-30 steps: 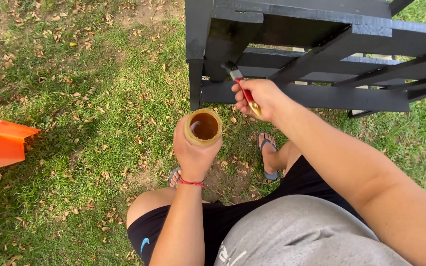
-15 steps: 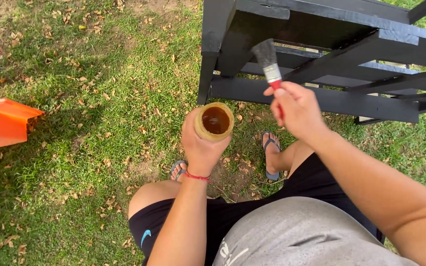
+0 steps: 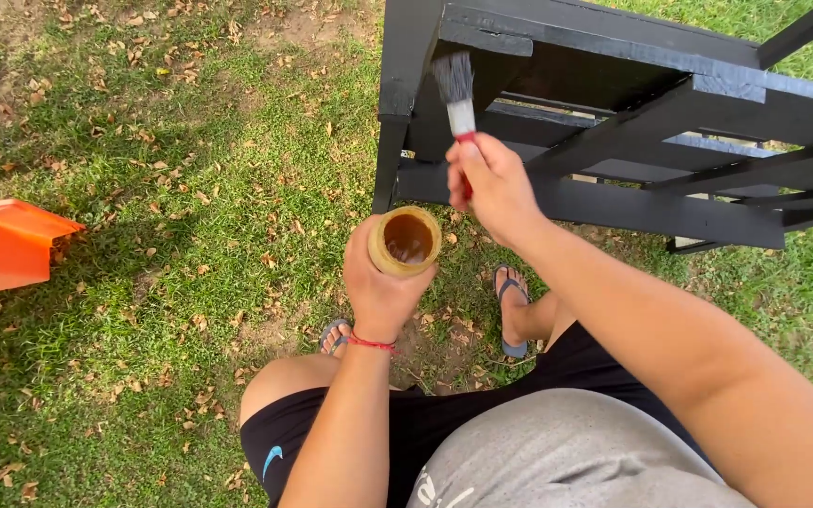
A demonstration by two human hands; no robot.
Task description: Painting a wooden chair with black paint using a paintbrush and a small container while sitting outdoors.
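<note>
My left hand grips a small round jar with brown liquid inside, held upright in front of me. My right hand holds a paintbrush by its red handle, bristles pointing up. The dark bristles reach the black wooden frame near its corner post. A red cord is tied round my left wrist. The frame is painted black and stands on the grass just beyond my hands.
An orange plastic object lies on the grass at the left edge. My feet in blue flip-flops rest on the ground under the jar. Grass with dry leaves spreads all around.
My right hand has lifted the brush from beside the jar's rim up toward the black frame. The jar has stayed about where it was in my left hand.
</note>
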